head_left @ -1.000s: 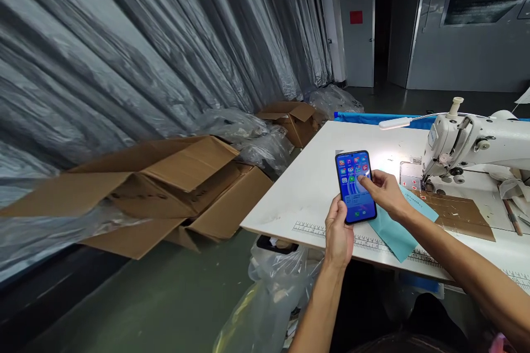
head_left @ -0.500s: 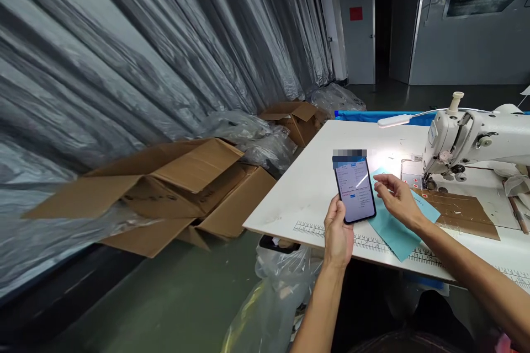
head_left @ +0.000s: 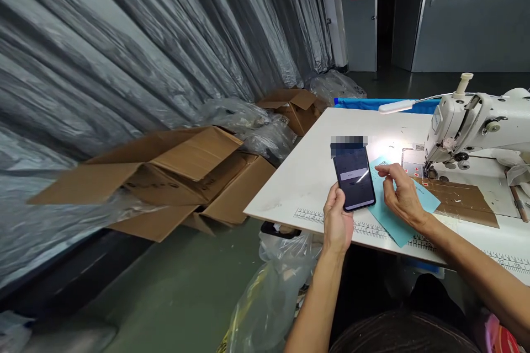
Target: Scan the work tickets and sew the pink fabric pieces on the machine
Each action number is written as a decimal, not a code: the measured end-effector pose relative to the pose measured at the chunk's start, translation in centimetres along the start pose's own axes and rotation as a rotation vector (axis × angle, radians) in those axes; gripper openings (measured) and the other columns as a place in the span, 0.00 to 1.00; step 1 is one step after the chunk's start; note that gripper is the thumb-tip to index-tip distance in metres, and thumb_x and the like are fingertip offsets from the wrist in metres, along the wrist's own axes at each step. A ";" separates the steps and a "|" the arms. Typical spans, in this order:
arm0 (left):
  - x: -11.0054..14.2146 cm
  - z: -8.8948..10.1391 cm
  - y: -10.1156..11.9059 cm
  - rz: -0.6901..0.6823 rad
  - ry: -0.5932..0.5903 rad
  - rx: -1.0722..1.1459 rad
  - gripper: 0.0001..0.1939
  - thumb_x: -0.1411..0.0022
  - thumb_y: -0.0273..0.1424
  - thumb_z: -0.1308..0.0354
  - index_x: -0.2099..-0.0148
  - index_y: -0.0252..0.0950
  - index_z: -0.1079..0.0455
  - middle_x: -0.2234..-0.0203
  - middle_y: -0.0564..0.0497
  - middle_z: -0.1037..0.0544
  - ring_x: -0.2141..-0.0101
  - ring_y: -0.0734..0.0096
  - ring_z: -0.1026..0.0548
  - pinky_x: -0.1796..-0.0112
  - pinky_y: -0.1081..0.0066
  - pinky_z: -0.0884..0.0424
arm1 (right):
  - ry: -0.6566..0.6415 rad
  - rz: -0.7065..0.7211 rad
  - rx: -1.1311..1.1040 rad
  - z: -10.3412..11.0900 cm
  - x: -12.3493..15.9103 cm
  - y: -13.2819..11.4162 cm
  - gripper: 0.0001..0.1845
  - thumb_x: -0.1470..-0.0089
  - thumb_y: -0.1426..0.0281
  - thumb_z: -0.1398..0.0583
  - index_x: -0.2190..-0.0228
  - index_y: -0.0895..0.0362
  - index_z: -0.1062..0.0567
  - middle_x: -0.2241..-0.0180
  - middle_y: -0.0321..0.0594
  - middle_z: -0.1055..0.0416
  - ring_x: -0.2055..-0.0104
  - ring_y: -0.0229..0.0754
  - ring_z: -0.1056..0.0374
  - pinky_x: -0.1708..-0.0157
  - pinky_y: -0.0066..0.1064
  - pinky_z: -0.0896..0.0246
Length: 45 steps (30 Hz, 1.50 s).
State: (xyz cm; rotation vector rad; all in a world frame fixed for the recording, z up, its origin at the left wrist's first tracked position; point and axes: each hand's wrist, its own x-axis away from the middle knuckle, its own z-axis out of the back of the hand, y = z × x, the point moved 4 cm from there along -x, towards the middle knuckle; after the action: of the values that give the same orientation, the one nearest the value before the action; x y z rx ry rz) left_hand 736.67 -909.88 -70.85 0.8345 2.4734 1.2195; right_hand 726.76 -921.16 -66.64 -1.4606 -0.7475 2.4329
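Upright above the white table (head_left: 298, 176), a smartphone (head_left: 354, 190) is gripped at its lower left edge by my left hand (head_left: 337, 220). Its screen is dark with a pale box across the middle; the top is pixelated. My right hand (head_left: 401, 198) hovers just right of the phone, index finger reaching toward the screen, the other fingers bent and nothing held. Beneath that hand lies a light blue sheet of paper (head_left: 393, 230) with some print. A white sewing machine (head_left: 467, 127) stands to the right, with a brown sheet (head_left: 470, 204) by its needle area.
A printed ruler scale (head_left: 308, 215) runs along the table's front edge. Opened cardboard boxes (head_left: 199, 160) and clear plastic bags (head_left: 265, 127) are on the left below a silvery curtain (head_left: 165, 38). A plastic bag (head_left: 265, 292) hangs under the table. A lamp (head_left: 396, 106) lights the machine.
The phone's screen has gone from a bright page to a dark one with a pale box. My right hand's fingers are more curled, and the view has tilted slightly downward.
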 end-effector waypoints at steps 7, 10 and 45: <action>0.0 0.1 0.0 -0.006 0.002 0.006 0.21 0.47 0.43 0.31 0.55 0.37 0.24 0.56 0.46 0.19 0.53 0.61 0.23 0.50 0.63 0.27 | 0.043 0.076 0.061 0.3 0.3 -0.2 0.24 0.49 0.86 0.52 0.65 0.54 0.23 0.67 0.40 0.33 0.66 0.40 0.33 0.69 0.31 0.35; 0.0 0.1 0.0 -0.006 0.002 0.023 0.21 0.48 0.43 0.31 0.55 0.37 0.24 0.57 0.46 0.19 0.53 0.62 0.22 0.50 0.64 0.27 | 0.038 0.139 0.095 0.2 0.5 -0.2 0.25 0.49 0.87 0.52 0.65 0.53 0.21 0.66 0.41 0.34 0.64 0.39 0.34 0.67 0.31 0.35; 0.1 -0.4 0.1 -0.015 -0.008 0.004 0.23 0.50 0.45 0.30 0.55 0.37 0.25 0.58 0.47 0.19 0.51 0.58 0.23 0.49 0.62 0.28 | -0.294 -0.577 -0.335 -1.6 1.4 -0.1 0.30 0.51 0.64 0.39 0.46 0.59 0.34 0.53 0.49 0.30 0.55 0.47 0.30 0.56 0.42 0.30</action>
State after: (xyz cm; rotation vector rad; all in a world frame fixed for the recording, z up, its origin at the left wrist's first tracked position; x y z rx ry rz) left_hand 736.44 -910.01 -70.58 0.8185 2.4724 1.2047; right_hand 727.46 -919.95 -68.24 -0.8035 -1.4621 2.1416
